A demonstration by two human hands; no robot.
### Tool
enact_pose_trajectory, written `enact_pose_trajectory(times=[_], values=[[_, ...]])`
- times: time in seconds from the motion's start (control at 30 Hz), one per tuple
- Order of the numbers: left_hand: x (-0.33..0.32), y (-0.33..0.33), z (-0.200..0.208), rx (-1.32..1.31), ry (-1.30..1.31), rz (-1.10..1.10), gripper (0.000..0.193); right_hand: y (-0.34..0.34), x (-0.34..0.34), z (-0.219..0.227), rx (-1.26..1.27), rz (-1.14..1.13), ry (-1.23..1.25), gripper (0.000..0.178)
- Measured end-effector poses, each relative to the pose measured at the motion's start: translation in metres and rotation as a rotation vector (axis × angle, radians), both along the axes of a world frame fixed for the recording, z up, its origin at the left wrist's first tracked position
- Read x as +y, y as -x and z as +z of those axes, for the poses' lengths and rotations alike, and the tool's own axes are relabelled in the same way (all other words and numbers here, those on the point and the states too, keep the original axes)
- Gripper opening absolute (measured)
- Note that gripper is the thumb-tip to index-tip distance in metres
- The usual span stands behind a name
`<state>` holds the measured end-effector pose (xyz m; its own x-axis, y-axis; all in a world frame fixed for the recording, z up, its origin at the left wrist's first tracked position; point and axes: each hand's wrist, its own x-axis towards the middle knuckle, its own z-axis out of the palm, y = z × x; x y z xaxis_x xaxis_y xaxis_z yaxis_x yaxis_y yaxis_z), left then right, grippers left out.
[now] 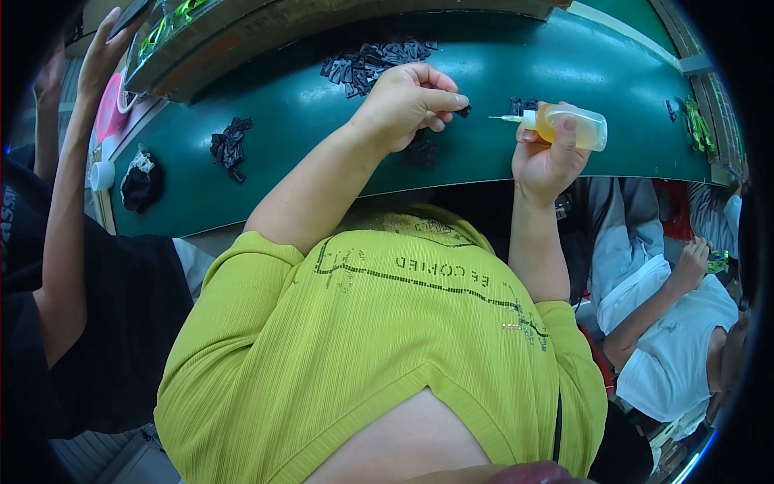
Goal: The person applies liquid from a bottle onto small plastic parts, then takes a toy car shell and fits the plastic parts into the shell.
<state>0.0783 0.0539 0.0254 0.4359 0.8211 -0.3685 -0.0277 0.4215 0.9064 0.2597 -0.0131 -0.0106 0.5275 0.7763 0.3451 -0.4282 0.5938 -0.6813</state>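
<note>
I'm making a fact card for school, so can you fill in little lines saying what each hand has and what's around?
Left hand: pinching a small black piece
Right hand: holding a clear squeeze bottle with yellowish liquid
Nozzle: thin, pointing left toward the piece, not touching it
Table: green
Far side: big heap of black pieces
Left side: smaller black heap
Right end: bright green things
Nearby people: dark shirt at left, white shirt at right
</note>
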Motion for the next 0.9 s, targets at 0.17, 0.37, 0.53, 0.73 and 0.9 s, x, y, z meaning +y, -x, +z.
enact_pose_trajectory(times=[0.17, 0.37, 0.53, 0.73, 0.9], values=[[-0.002, -0.003, 0.0, -0.055, 0.068, -0.052, 0.013, 0.005, 0.003, -0.001, -0.135, -0.068, 0.007, 0.021], [-0.008, -0.004, 0.0, -0.045, -0.002, -0.123, 0.03, 0.01, 0.002, -0.002, -0.185, -0.129, -0.025, 0.019], [-0.011, -0.006, 0.004, 0.164, -0.134, -0.202, 0.022, 0.01, 0.002, -0.003, -0.225, -0.158, -0.001, 0.019], [-0.013, -0.006, 0.003, 0.188, -0.152, -0.202, 0.022, 0.011, 0.0, -0.003, -0.357, -0.188, 0.05, 0.016], [-0.012, -0.007, 0.002, 0.173, -0.138, -0.196, 0.022, 0.011, 0.001, -0.004, -0.397, -0.215, 0.062, 0.016]])
